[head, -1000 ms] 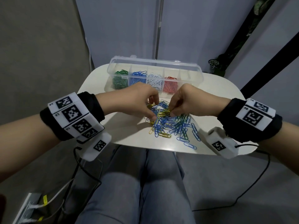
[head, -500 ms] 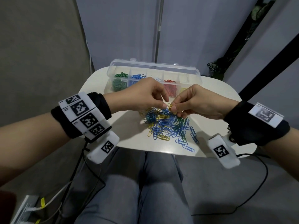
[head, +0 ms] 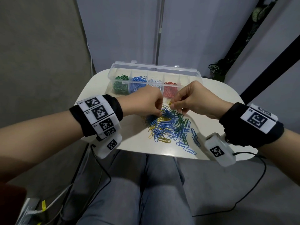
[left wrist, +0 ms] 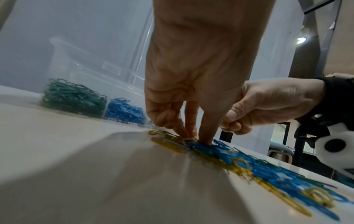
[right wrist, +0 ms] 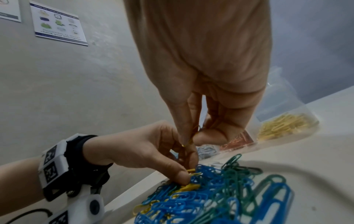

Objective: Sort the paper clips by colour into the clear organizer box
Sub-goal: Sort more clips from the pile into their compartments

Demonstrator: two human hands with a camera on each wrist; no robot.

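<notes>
The clear organizer box (head: 155,67) stands open at the back of the white table (head: 129,142), holding green (head: 121,86), blue (head: 138,84), white and red clips; a yellow batch (right wrist: 285,125) shows in the right wrist view. A loose pile of blue, yellow and green clips (head: 170,125) lies mid-table. My left hand (head: 159,113) reaches down into the pile's far left edge, thumb and finger pinching a yellow clip (right wrist: 194,172). My right hand (head: 172,105) hovers just above the pile's far edge and pinches yellow clips (right wrist: 193,133) between thumb and forefinger.
The table's near edge (head: 162,154) lies just past the pile, with my grey-trousered knees below it. Several blue clips (head: 188,149) lie close to that edge. Black cables (head: 253,192) run across the floor. A plant (head: 217,70) stands at the back right.
Both hands rose from the pile with fingertips meeting. Since then the left hand has dropped back onto the pile, while the right stays raised with its yellow clips.
</notes>
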